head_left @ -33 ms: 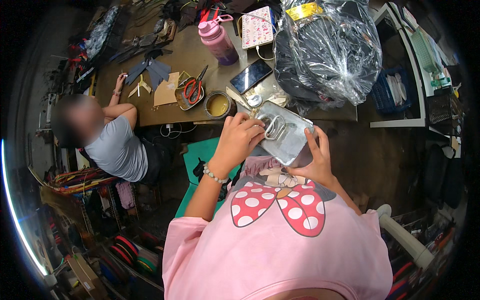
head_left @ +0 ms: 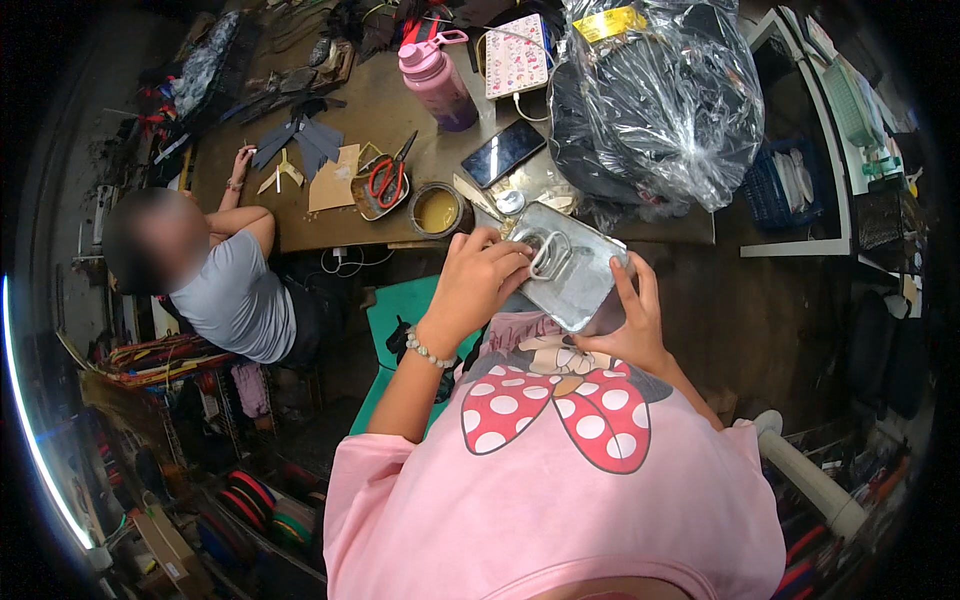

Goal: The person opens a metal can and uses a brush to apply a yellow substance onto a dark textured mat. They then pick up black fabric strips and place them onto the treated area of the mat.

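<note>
A shallow grey metal tray is tilted over my lap by the table's front edge. My right hand grips its right side, thumb below and fingers along the rim. From the left, my left hand reaches over the tray with its fingers drawn together at some pale rounded loops. Whether these are metal rings or bent wire I cannot make out. The left fingertips are partly hidden behind the hand.
On the table stand an open glue pot, red-handled scissors in a small container, a phone, a pink bottle and a large plastic-wrapped bundle. Another person sits at the left, one arm on the table.
</note>
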Motion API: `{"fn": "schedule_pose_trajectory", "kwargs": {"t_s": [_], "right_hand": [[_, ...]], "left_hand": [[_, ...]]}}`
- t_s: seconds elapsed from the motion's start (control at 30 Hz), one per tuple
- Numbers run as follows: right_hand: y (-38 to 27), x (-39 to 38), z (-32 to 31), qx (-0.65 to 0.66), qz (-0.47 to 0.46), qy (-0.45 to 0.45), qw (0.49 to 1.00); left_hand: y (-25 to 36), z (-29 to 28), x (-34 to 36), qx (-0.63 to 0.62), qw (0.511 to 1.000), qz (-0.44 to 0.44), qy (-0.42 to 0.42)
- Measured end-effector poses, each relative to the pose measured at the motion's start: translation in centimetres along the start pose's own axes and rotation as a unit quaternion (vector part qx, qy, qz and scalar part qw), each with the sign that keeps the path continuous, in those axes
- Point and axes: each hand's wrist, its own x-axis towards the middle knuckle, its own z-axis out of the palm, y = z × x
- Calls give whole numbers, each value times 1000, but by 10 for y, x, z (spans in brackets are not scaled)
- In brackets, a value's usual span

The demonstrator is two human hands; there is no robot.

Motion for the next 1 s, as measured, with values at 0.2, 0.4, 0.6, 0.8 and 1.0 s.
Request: {"fn": "schedule_pose_trajectory", "kwargs": {"t_s": [0.2, 0.4, 0.6, 0.8, 1.0], "right_hand": [[-3, 1, 0, 8, -1, 11, 1000], [-6, 1, 1, 0, -15, 17, 1000], [-9, 2, 2, -15, -28, 29, 999], [-9, 6, 1, -35, -57, 50, 996], [-11, 9, -2, -46, -89, 43, 994]], "left_hand": [[12, -1, -6, 16, 1000, -8, 10], [13, -3, -8, 86, 995, 14, -40], [14, -3, -10, -24, 999, -23, -20], [18, 10, -16, -92, 992, -83, 18], [14, 19, -16, -154, 983, -99, 14]]}}
